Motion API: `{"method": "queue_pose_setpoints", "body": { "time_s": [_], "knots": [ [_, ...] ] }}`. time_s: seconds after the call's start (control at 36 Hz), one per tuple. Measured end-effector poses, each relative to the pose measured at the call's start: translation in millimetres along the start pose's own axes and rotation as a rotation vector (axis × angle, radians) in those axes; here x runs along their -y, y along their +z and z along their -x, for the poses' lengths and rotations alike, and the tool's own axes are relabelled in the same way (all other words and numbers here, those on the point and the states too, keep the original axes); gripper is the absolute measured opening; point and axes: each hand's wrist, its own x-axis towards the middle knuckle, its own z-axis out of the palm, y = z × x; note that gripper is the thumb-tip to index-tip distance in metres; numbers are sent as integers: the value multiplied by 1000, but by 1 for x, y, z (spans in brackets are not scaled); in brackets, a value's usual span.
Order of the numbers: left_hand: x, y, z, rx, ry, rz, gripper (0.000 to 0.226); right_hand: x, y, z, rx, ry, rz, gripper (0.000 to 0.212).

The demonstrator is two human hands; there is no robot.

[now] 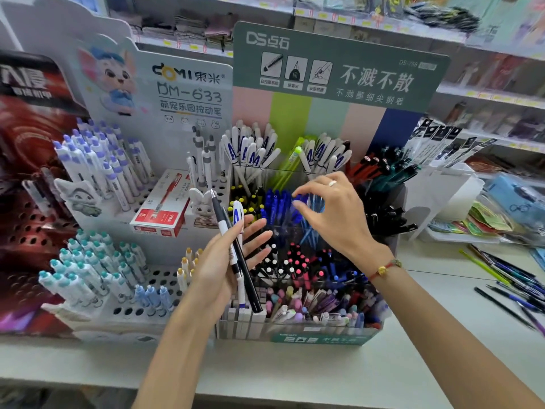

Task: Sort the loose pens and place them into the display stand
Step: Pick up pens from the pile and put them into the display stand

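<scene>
Left hand (224, 261) in front of the display stand (309, 335), fingers spread, thumb pinning two pens (236, 255) across the palm. Right hand (330, 214) above the stand's blue pens (277, 202), fingers loosely curled, holding nothing. Loose pens (507, 278) on the table (295, 370), right of the stand

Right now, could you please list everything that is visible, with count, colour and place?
display stand: one, clear compartments with green header, centre; holds many blue, black, pink and white pens
white pegboard stand: one, left of it; purple-, teal- and blue-capped pens
red box: one, resting on the pegboard stand
loose pens: many, mostly dark, one green, on the counter at right
white bin: one, right, behind the loose pens
held pens: at least two, black and white
left hand: grips the held pens
right hand: fingers curled over the blue pens; a grip cannot be told
</scene>
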Motion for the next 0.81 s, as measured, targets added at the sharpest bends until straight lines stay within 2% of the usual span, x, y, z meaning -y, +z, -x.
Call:
{"method": "queue_pose_setpoints", "body": {
  "time_s": [0.08, 0.14, 0.19, 0.25, 0.31, 0.44, 0.5, 0.58, 0.69, 0.75, 0.81],
  "knots": [
    [0, 3, -1, 29, 5, -17, 24, 2, 14, 0, 124, -4, 88, 15],
    [1, 3, 0, 39, 5, -40, 26, 4, 17, 0, 141, 15, 82, 15],
    [1, 2, 1, 63, -3, -87, 28, 5, 15, 1, 118, 7, 91, 15],
    [3, 3, 0, 91, -26, -157, 26, 7, 10, 5, 23, 18, 59, 15],
    [5, 6, 0, 115, -43, -236, 25, 16, 4, 10, -6, 93, -80, 18],
    [12, 20, -4, 182, -42, -389, 21, 29, -7, 15, 306, 220, -435, 27],
    [14, 26, -6, 209, -31, -429, 23, 29, -12, 16, 310, 269, -540, 22],
    [13, 31, -7, 249, 44, -502, 25, 29, -22, 17, 156, 373, -709, 13],
    [6, 26, -14, 99, 170, -528, 26, 17, -44, 3, -241, 537, -883, 15],
    [1, 22, -20, 55, 152, -432, 25, 5, -54, -10, -479, 492, -781, 16],
    [-3, 20, -21, 99, 85, -312, 23, -4, -60, -23, -651, 395, -570, 21]
  ]
}}
